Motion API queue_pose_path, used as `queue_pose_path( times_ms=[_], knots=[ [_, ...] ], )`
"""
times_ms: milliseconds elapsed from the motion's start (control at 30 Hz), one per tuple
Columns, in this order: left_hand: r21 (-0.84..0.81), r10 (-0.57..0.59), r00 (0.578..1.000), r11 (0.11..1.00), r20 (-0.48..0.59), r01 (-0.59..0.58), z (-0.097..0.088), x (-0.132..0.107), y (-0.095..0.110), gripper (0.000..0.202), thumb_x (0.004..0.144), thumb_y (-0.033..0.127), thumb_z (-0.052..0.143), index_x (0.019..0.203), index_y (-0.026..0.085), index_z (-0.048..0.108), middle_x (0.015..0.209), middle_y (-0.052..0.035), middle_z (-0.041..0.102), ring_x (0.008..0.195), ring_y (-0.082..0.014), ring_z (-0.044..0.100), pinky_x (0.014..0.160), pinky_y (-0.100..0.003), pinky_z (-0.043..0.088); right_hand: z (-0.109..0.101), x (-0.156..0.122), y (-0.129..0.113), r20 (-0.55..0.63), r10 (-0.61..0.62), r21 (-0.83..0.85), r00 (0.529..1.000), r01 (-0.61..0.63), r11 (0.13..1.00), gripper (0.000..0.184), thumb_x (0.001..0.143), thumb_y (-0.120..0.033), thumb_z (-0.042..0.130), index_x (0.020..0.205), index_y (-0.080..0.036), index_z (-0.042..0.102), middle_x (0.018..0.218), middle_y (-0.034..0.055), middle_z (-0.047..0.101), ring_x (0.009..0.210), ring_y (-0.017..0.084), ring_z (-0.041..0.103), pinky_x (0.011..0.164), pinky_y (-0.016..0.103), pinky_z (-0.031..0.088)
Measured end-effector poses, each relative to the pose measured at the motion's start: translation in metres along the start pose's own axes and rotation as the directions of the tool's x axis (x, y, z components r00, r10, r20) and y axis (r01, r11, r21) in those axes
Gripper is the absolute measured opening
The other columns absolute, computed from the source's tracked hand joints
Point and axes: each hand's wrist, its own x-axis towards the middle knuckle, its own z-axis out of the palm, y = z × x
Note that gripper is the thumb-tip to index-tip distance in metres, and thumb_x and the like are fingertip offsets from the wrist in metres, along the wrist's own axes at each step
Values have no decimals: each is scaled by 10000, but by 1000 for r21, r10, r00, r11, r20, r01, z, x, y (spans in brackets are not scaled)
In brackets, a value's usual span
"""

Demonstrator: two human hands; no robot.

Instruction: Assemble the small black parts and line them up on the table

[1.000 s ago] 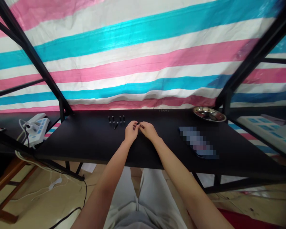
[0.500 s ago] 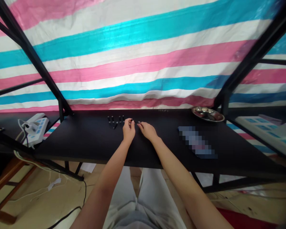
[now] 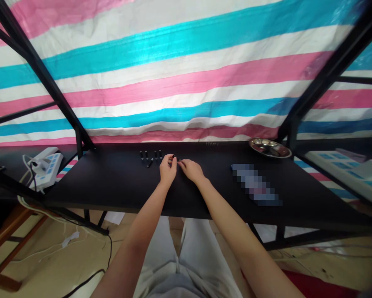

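Observation:
My left hand (image 3: pixel 168 169) is closed in a pinch on a small black cylinder (image 3: pixel 174 156), whose dark end shows at the fingertips. Close beside it on the right, my right hand (image 3: pixel 192 170) has its thumb and finger pressed together. Whatever it pinches is tiny and dark, too small to make out. Both hands are low over the black table (image 3: pixel 111 182), fingertips nearly meeting. To their left, several small black cylinders with a light band stand in pairs, such as one cylinder (image 3: pixel 146 155). Another cylinder (image 3: pixel 150 163) lies tilted in front of them.
Several tiny pale pieces (image 3: pixel 211 144) lie by the back edge. A shiny metal dish (image 3: pixel 285 154) is at the back right, and a blurred blue packet (image 3: pixel 256 185) lies nearer me. Power strips (image 3: pixel 51 169) sit beyond the black frame at left. A striped sheet hangs behind.
My two hands have come slightly closer together, the left fingertips shifting a little to the right. The cylinders, dish and packet stay where they were.

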Motion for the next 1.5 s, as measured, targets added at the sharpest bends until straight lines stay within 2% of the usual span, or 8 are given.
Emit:
queue_pose_path(
  times_ms=[633, 867, 1033, 1300, 1500],
  knots=[
    [165, 71, 997, 984, -39, -64, -4, 0, 2, 175, 803, 283, 474, 895, 167, 568, 808, -32, 578, 546, -77, 472, 618, -234, 433, -7, -3, -2, 9, 43, -65, 999, -42, 997, 362, 913, -388, 293, 995, -235, 611, 952, 48, 634, 809, 157, 589, 649, 242, 393],
    [158, 49, 999, 986, 0, -48, -3, 0, 1, 166, 794, 287, 484, 881, 171, 567, 794, -18, 581, 539, -71, 469, 617, -225, 430, -9, -4, -2, 40, 77, -79, 996, -73, 994, 377, 915, -389, 283, 1034, -232, 604, 976, 59, 624, 838, 157, 586, 682, 243, 400],
    [183, 35, 999, 982, 11, -36, -4, 0, 2, 148, 797, 289, 478, 829, 176, 568, 774, -13, 580, 545, -77, 471, 607, -226, 417, -11, -4, -3, 21, 70, -55, 997, -69, 996, 350, 906, -369, 312, 1028, -231, 610, 985, 63, 625, 842, 168, 589, 674, 251, 409],
    [230, 88, 989, 967, 117, -113, -3, -1, 3, 229, 839, 305, 429, 736, 174, 587, 722, -17, 568, 579, -95, 485, 609, -227, 401, -6, -2, -1, -12, 40, -3, 999, -40, 999, 301, 867, -294, 404, 1102, -205, 571, 1050, 70, 615, 880, 179, 590, 721, 268, 433],
    [228, 76, 993, 969, 91, -95, -2, -2, 3, 171, 831, 287, 441, 824, 174, 569, 785, -15, 572, 553, -79, 474, 604, -221, 398, -2, -1, 1, -29, 45, 45, 999, -44, 998, 343, 860, -309, 410, 1161, -182, 512, 1061, 74, 612, 890, 184, 592, 739, 286, 442]
  ],
)
